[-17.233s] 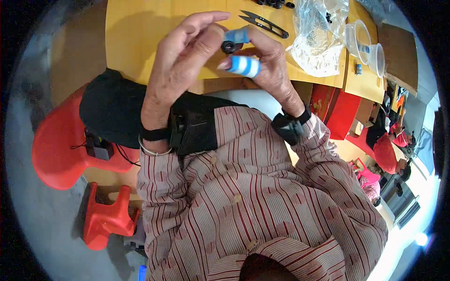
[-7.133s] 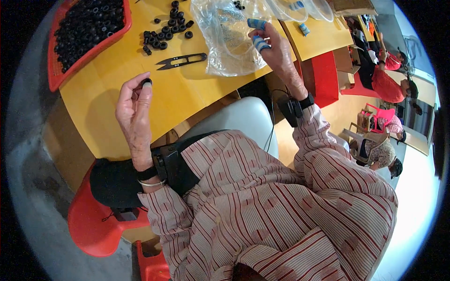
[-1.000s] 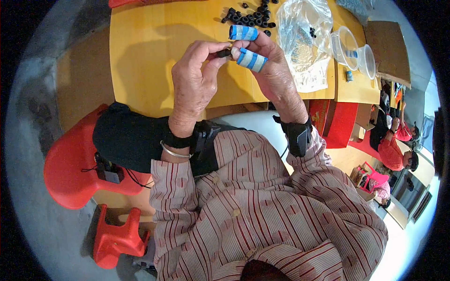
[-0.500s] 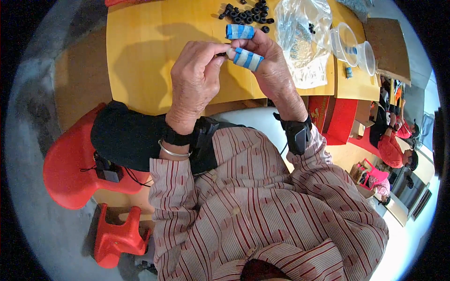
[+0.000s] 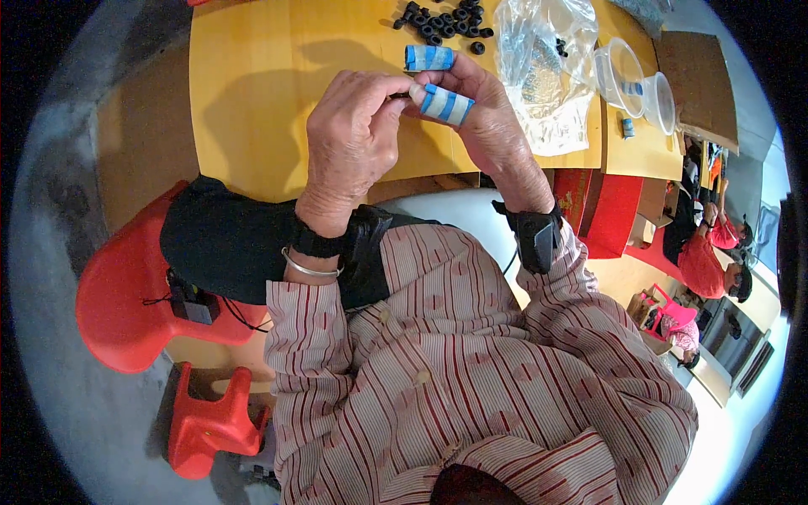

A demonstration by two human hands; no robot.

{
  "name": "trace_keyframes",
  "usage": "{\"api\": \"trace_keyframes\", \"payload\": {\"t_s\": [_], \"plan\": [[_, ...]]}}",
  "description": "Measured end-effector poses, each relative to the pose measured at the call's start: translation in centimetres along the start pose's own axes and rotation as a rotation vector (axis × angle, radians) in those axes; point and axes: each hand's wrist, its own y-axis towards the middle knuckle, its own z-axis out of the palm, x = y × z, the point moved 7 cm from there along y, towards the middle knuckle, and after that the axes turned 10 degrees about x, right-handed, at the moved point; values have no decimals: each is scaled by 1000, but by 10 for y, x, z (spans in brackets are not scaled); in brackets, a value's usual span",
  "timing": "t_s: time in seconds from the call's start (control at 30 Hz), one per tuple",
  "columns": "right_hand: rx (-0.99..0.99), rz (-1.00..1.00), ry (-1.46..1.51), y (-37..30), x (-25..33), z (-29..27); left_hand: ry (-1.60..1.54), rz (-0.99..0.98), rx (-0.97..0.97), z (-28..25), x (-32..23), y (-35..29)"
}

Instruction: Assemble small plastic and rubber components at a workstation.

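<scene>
Both hands meet above the near edge of the yellow desk [image 5: 252,93]. The left hand [image 5: 353,135] is curled nearly closed, its thumb and forefinger pinched on a small dark piece [image 5: 397,96] that is mostly hidden between the fingertips. The right hand [image 5: 484,114] is also curled in, and its thumb and forefinger, both wrapped in blue-and-white striped tape [image 5: 444,103], press against the same small piece from the other side. Whether the piece is one of the black rings cannot be told. A heap of black rings [image 5: 442,18] lies on the desk just beyond the hands. A clear plastic bag [image 5: 543,71] lies to the right of them, with two clear cups [image 5: 635,80] farther right.
</scene>
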Motion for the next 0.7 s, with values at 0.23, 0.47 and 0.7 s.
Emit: {"api": "trace_keyframes", "payload": {"t_s": [0.23,0.47,0.7], "plan": [[1,13,-43,0,0,-1,1,23,27,1,0,-1],[-12,31,-105,-2,3,0,30,59,23,3,-2,-1],[19,43,-29,-3,-2,3,67,23,60,3,1,-2]]}}
